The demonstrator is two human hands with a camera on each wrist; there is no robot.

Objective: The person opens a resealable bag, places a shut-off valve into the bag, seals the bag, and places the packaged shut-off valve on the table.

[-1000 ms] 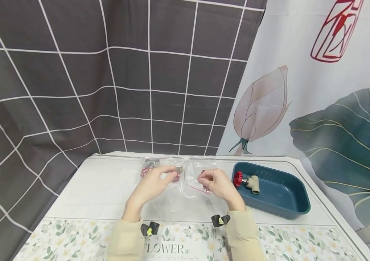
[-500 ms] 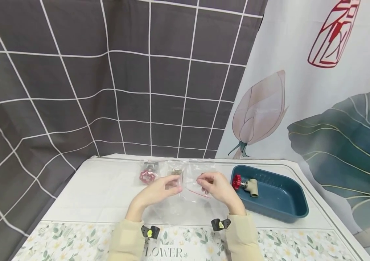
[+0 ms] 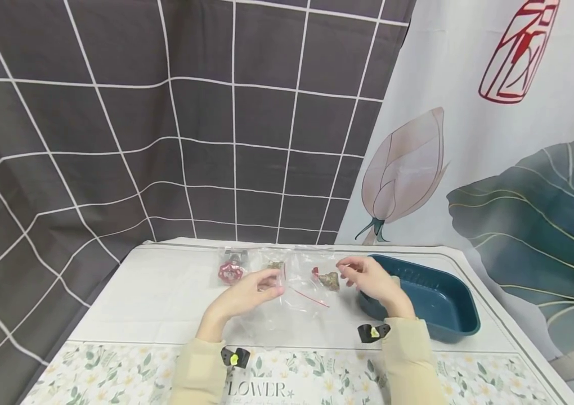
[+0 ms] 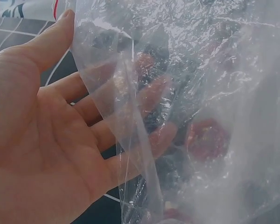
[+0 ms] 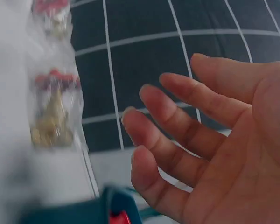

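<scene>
My left hand [image 3: 254, 292] touches the edge of a clear zip bag [image 4: 116, 93]; its thumb and relaxed fingers stand apart, the fingers showing through the film. Inside the plastic, a brass valve with a red handle [image 3: 330, 280] lies toward the right. Left of it, another brass-coloured fitting [image 3: 275, 265] is partly hidden by the left hand. A valve with a red handwheel [image 3: 230, 272] lies farther left, bagged in plastic. My right hand [image 3: 373, 281] hovers over the left side of a blue tray [image 3: 449, 332], fingers loosely bent, holding nothing.
In the right wrist view a bit of red [image 5: 119, 218] shows in the tray; my right hand hides most of what lies there. A red zip strip [image 3: 309, 297] crosses the bag. A flowered mat [image 3: 130, 371] covers the front of the table, and a dark checked cloth [image 3: 201, 169] hangs behind.
My right hand has let go of the bagged brass valve and moved right, over the tray. The left hand shifted slightly down and right from the bag earlier and now stays put.
</scene>
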